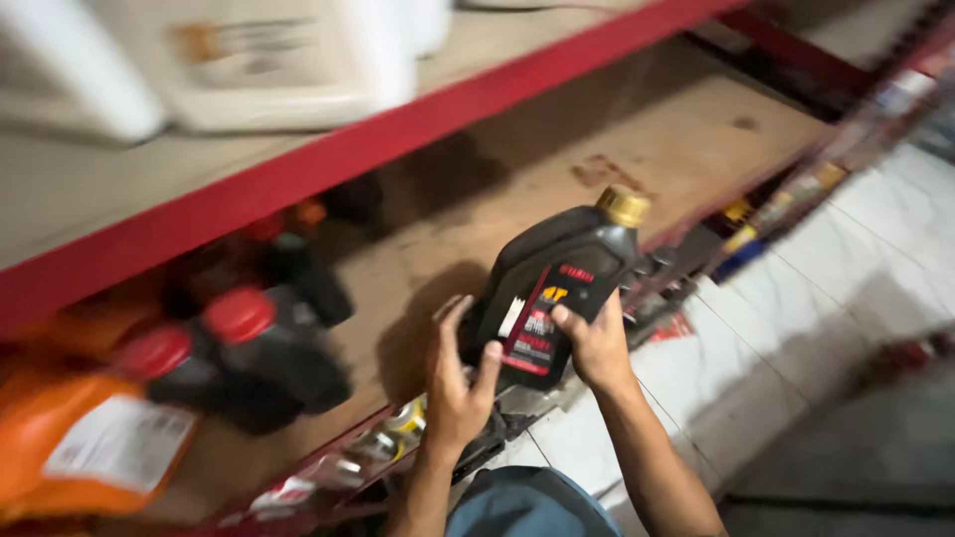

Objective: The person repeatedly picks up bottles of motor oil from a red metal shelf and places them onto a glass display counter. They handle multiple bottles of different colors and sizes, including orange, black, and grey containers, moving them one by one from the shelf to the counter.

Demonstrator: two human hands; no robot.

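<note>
Black oil bottle [553, 288], gold cap [624, 206], centre frame, tilted, cap toward upper right, above wooden shelf [686, 139]. Left hand [458, 383] grips lower left side; right hand [595, 343] grips lower right, thumb across label. Red-capped dark bottles [264, 348] blurred, left on shelf.

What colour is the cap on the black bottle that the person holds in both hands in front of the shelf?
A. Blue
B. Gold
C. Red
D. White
B: the black bottle, gripped by the left hand and the right hand, has a gold cap at its top; the red caps belong to the other bottles lying on the shelf.
</note>
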